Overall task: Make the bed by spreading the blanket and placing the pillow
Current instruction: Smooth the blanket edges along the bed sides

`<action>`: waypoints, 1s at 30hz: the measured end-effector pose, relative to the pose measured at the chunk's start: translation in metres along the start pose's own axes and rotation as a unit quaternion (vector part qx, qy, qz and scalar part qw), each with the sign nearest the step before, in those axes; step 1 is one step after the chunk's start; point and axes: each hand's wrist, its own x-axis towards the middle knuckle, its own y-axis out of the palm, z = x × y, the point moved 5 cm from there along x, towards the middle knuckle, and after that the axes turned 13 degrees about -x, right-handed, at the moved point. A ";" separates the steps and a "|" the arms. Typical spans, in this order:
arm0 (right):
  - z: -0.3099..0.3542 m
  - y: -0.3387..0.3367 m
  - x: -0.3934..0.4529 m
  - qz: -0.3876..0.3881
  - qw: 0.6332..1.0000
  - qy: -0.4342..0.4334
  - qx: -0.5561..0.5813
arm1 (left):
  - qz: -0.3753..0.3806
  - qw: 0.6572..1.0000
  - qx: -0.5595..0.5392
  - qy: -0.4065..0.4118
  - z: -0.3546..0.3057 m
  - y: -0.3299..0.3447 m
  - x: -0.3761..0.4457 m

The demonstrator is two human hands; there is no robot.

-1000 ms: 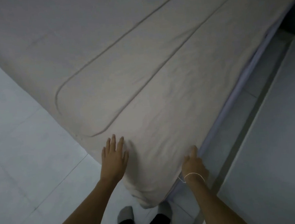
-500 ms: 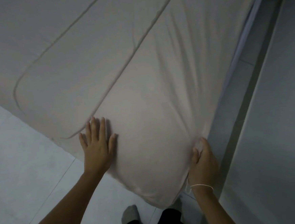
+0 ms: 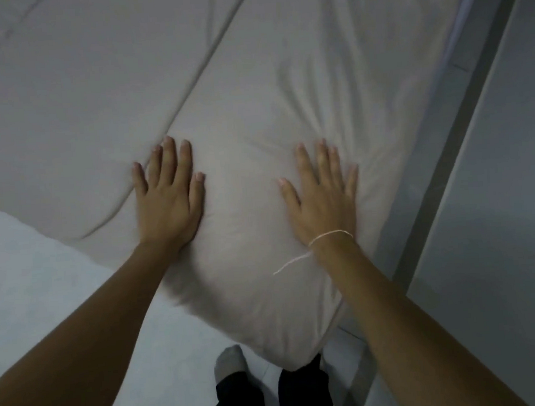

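A pale floor (image 3: 25, 270) shows at the far left. The left hand (image 3: 167, 204) lies flat on the beige blanket (image 3: 252, 108), fingers spread and gripping nothing, just beside a curved stitched seam (image 3: 187, 90). The blanket covers the bed corner and hangs over the person's socked foot (image 3: 229, 361). The right hand (image 3: 323, 198), a thin thread (image 3: 314, 242) at its wrist, presses flat near the blanket's right edge, fingers extended.

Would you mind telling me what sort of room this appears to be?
Most likely a bedroom: a beige fabric blanket covers a mattress corner, both hands flat on it, beside a pale tiled floor.
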 end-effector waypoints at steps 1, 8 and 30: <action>-0.017 0.002 -0.007 -0.001 1.000 0.015 -0.005 | 0.003 1.000 -0.002 -0.001 -0.001 -0.001 0.000; -0.095 0.009 -0.044 0.043 0.997 0.057 -0.012 | 0.041 0.995 0.016 0.092 -0.028 0.013 -0.046; 0.067 -0.023 0.020 0.032 0.993 -0.109 0.019 | -0.020 0.999 -0.032 0.015 0.002 -0.006 0.003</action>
